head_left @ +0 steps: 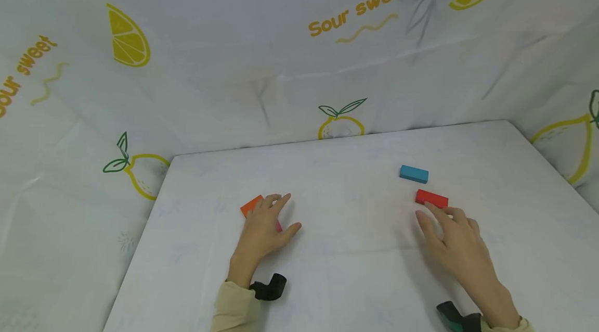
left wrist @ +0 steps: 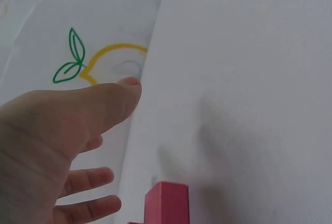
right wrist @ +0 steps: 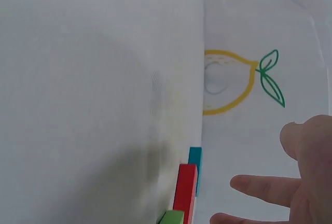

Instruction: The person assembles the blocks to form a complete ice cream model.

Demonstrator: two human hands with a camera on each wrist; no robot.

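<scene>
My left hand (head_left: 263, 228) hovers with spread fingers over an orange block (head_left: 249, 207) and a pink block (head_left: 279, 227), partly covering both. In the left wrist view the pink block (left wrist: 167, 203) stands out below the thumb, apart from it. On the other side, my right hand (head_left: 458, 246) is beside a red block (head_left: 431, 198), its fingers extended and holding nothing; whether the index fingertip touches the block is unclear. A green block (right wrist: 172, 217) shows at the bottom of the right wrist view, hidden by the hand in the head view.
A blue block (head_left: 414, 174) lies just behind the red one. The white table (head_left: 337, 280) ends at a back edge against a hanging sheet (head_left: 224, 61) printed with lemons. Each wrist wears a dark mount (head_left: 271, 288).
</scene>
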